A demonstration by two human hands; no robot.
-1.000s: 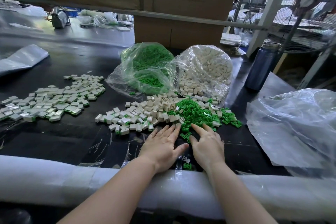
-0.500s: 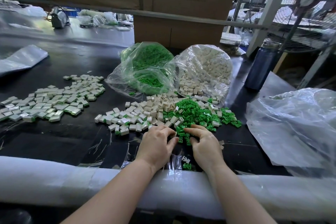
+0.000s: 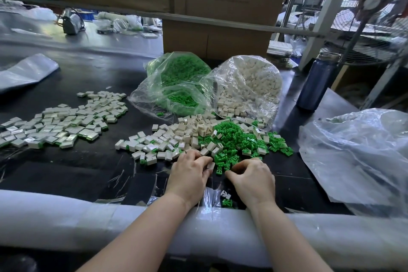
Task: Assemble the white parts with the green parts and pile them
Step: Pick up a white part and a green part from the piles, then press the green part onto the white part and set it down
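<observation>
While both hands are working the near edge of the loose heap, the left hand (image 3: pixel 189 175) is pinching a white part (image 3: pixel 210 165) and the right hand (image 3: pixel 254 176) is curling over green parts (image 3: pixel 234 139); whether it is holding one, can't tell. Far left of the grip, the finished pile (image 3: pixel 64 120) is growing. Beyond the grip, two bags (image 3: pixel 249 86) are sitting mostly full, so plenty is remaining.
</observation>
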